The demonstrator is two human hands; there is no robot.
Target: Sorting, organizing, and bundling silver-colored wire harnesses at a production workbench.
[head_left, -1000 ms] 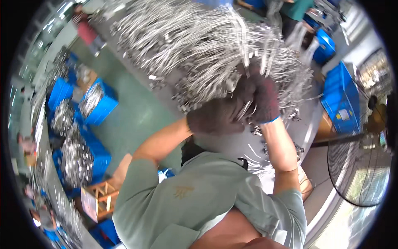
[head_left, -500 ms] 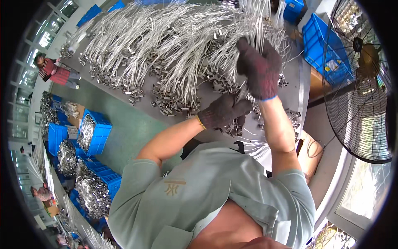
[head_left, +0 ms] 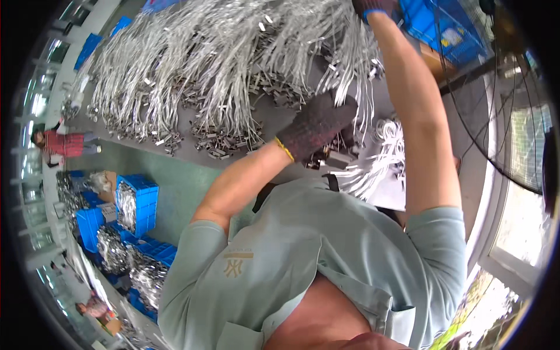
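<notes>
A big heap of silvery cables with metal end fittings [head_left: 221,76] covers a grey table [head_left: 192,154]. My left hand [head_left: 318,125], in a dark knit glove, is closed on a few hanging strands just above their metal ends near the table's front edge. My right arm reaches straight up. Only the glove's wrist and blue cuff of my right hand [head_left: 373,6] show at the top edge, among the strands, so its fingers are hidden.
A loose bundle of white cables [head_left: 379,163] lies on the table by my chest. Blue crates filled with silvery parts [head_left: 137,201] stand on the green floor at left. A large wire-guard fan [head_left: 513,116] stands at right. A person in red [head_left: 61,143] stands far left.
My right hand has risen along the strands and mostly left the frame at the top. My left hand stayed low on the same strands, closed.
</notes>
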